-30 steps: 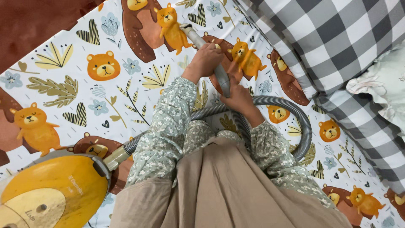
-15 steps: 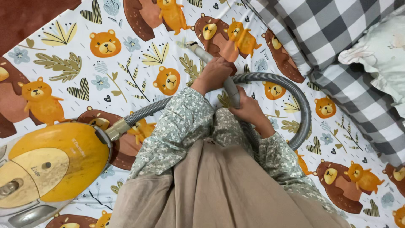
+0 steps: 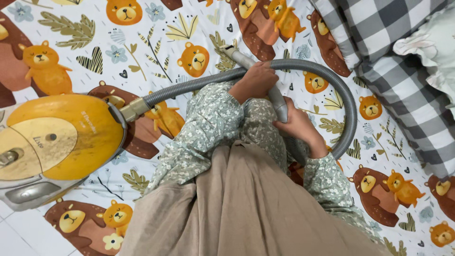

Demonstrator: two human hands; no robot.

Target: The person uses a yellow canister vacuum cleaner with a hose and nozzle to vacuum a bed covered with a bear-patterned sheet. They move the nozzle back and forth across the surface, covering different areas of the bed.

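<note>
Vacuuming of a bed, head view; entry by item.

- Grey rigid plastic vacuum wand [image 3: 258,71]: lying slanted across the sheet, open tip [image 3: 229,49] pointing far and left, resting on or just above a leaf motif beside an orange bear face. Compared with a second ago, sitting nearer in the scene, drawn back from the far bears toward the body. Judged: one pulling stroke being finished over that strip of sheet.
- Left hand [image 3: 257,78]: wrapping closed around the upper wand, fingers curled over the top, knuckles facing far; sleeve of green floral cotton bending at the elbow across the lap.
- Right hand [image 3: 298,127]: clasping the lower wand just where the hose joins, fingers folded around it, thumb side up, wrist bending toward the near right.
- Grey ribbed flexible hose [image 3: 350,109]: looping far and right around both hands, then running left, passing behind the left forearm.
- Yellow rounded plastic vacuum cleaner canister [image 3: 57,137]: sitting at near left, at the edge of the bed, hose plugged into its right end; showing larger and further right than before, its grey base now in view.
- White cotton bed sheet printed with orange and brown bears, leaves and hearts [image 3: 142,47]: carrying everything above.
- Grey-and-white checked pillow [image 3: 393,42]: lying at far right, well apart from the tip.
- Pale frilled cushion [image 3: 433,42]: resting on the checked pillow, far right.
- Beige draped garment [image 3: 246,204]: filling the near centre.
</note>
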